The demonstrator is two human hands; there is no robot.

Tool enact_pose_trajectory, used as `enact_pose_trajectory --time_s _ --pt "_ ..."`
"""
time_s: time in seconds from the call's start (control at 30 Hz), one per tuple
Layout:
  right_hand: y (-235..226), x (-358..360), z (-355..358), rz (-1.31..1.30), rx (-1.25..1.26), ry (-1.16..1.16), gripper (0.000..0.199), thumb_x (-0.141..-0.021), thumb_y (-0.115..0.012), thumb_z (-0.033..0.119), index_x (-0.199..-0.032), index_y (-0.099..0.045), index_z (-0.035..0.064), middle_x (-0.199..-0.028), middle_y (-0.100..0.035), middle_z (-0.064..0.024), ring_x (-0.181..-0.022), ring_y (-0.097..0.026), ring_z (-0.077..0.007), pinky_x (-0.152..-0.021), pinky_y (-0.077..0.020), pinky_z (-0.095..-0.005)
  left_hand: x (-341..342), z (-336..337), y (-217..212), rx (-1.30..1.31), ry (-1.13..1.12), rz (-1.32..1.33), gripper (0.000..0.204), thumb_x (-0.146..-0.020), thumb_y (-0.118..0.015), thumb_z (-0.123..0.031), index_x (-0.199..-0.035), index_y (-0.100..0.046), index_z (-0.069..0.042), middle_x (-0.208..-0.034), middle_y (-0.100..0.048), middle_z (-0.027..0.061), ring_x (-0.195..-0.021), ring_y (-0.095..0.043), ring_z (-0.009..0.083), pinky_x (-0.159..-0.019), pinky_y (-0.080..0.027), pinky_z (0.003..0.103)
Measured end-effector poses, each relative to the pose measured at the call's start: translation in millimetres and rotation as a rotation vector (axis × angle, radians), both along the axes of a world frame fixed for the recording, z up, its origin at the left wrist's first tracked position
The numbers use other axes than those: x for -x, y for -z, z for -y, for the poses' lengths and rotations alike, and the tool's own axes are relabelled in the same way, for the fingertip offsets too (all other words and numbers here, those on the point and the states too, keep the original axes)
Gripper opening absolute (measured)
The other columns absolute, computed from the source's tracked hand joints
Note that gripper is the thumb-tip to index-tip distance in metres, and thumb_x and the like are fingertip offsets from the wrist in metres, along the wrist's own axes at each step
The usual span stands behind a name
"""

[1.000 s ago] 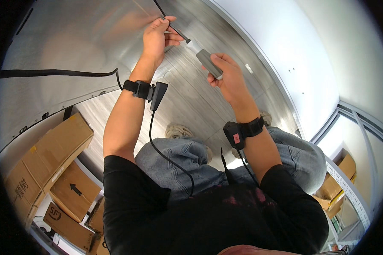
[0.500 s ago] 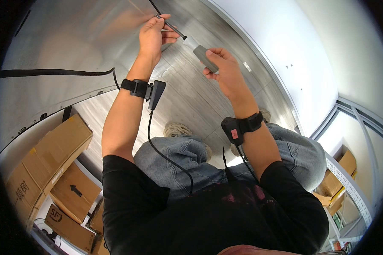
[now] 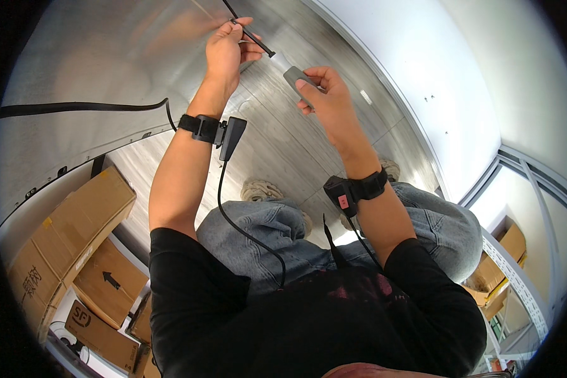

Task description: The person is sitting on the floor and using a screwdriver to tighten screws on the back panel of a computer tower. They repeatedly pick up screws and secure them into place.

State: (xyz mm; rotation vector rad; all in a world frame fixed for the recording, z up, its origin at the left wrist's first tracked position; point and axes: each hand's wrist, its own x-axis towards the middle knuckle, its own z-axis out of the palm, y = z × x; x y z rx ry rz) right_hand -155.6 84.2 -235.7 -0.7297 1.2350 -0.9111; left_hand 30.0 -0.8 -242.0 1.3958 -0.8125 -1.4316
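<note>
My left hand [image 3: 225, 49] pinches a thin black cable [image 3: 253, 38] near its plug end, held up in front of me. My right hand [image 3: 326, 96] grips a small grey oblong device [image 3: 296, 77]. The cable's light-coloured plug tip meets the top end of the device; I cannot tell whether it is seated. Both wrists wear black straps with small units, a black wire running from the left one down to my chest. I am seated, knees in blue jeans below my arms.
A curved metal surface [image 3: 75, 69] fills the upper left, with a black strap [image 3: 82, 108] lying across it. Several cardboard boxes [image 3: 75, 233] are stacked at the lower left. A white wall [image 3: 460, 82] and metal shelving [image 3: 516, 283] with boxes stand on the right.
My right hand has brought the grey device up and leftward toward the cable end held by my left hand, closing the gap between them.
</note>
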Motion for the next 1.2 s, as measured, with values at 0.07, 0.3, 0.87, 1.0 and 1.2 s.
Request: enact_pose_trajectory --time_s 0.07,0.3,0.87,1.0,1.2 --pt "1.0 -0.6 -0.6 -0.002 0.010 -0.002 0.035 -0.084 -0.066 0.015 -0.110 -0.050 -0.0008 -0.093 -0.055 -0.0085 -0.066 -0.057 -0.0121 -0.057 -0.0458 -0.0252 -0.3 -0.2 1.1 -0.003 0.003 -0.014 0.030 -0.101 -0.035 -0.019 -0.113 -0.056 -0.002 -0.086 -0.062 0.0088 -0.065 -0.061 0.0143 -0.059 -0.052 0.025" --pt "7.9 -5.4 -3.7 -0.157 0.153 0.007 0.032 -0.083 -0.067 0.015 -0.107 -0.051 0.0032 -0.093 -0.056 -0.0077 -0.072 -0.056 -0.0140 -0.061 -0.0459 -0.0286 0.2 -2.1 -5.6 -0.041 -0.013 -0.072 0.028 -0.100 -0.035 -0.018 -0.111 -0.055 -0.001 -0.087 -0.062 0.0108 -0.065 -0.061 0.0151 -0.058 -0.053 0.026" --pt "20.0 -12.9 -5.9 -0.328 0.345 0.065 0.035 -0.074 -0.071 0.007 -0.104 -0.053 0.0056 -0.099 -0.056 -0.0074 -0.084 -0.054 -0.0165 -0.069 -0.0468 -0.0300 1.6 -0.3 -3.4 -0.032 0.039 -0.056 0.015 -0.091 -0.059 -0.016 -0.099 -0.057 -0.003 -0.081 -0.061 0.0059 -0.067 -0.065 0.0149 -0.058 -0.055 0.024" --pt "-6.2 -0.8 2.9 0.145 -0.062 0.014 0.033 -0.081 -0.065 0.015 -0.110 -0.053 0.0040 -0.095 -0.058 -0.0063 -0.079 -0.056 -0.0138 -0.065 -0.0465 -0.0260 -1.4 0.6 -1.8 -0.010 0.074 -0.101 0.016 -0.093 -0.055 -0.013 -0.103 -0.056 -0.001 -0.081 -0.061 0.0072 -0.070 -0.066 0.0177 -0.059 -0.055 0.024" --pt "-8.9 1.7 6.6 0.108 -0.037 -0.118 0.035 -0.080 -0.067 0.011 -0.111 -0.053 0.0017 -0.089 -0.059 -0.0074 -0.075 -0.058 -0.0133 -0.066 -0.0471 -0.0263 -4.7 0.7 -3.2 -0.044 0.077 -0.128 0.018 -0.094 -0.054 -0.015 -0.104 -0.055 0.000 -0.083 -0.060 0.0081 -0.072 -0.066 0.0184 -0.059 -0.055 0.024"
